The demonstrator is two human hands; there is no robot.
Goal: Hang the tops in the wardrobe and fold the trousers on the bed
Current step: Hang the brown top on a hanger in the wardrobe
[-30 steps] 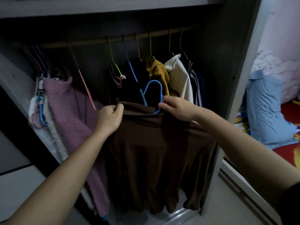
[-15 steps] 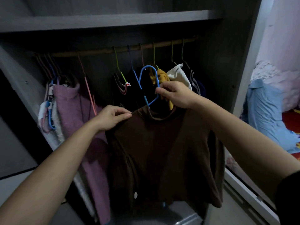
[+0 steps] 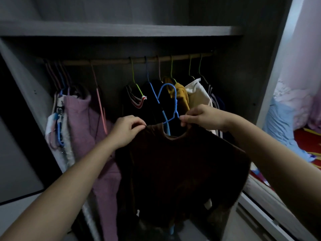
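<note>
Head view: the person faces an open wardrobe [image 3: 121,30], both bare arms reaching in. The left hand [image 3: 127,131] pinches the left shoulder edge of a brown top [image 3: 182,167], thumb and fingers closed on the fabric. The right hand [image 3: 202,117] has its fingers curled and clamped on the top at the right side of the neckline, right where the wire of a blue hanger [image 3: 176,103] ends. Cannot tell if it grips the wire too.

The top hangs spread between the two hands in front of the wardrobe opening, with its hem low near the wardrobe floor. The hanger's hook sticks up out of the neckline, below the rail [image 3: 111,62] and apart from it, so it is not hooked on.

On the rail, from left: a purple garment [image 3: 78,122], a bare pink hanger [image 3: 99,105], a black top [image 3: 137,100] on a green hanger, a mustard top [image 3: 181,94], a cream top [image 3: 198,94] and a dark striped garment [image 3: 212,98].

At far right, outside the wardrobe, is the bed [image 3: 305,138] with a red cover and a light blue cloth [image 3: 279,129] lying on it.
</note>
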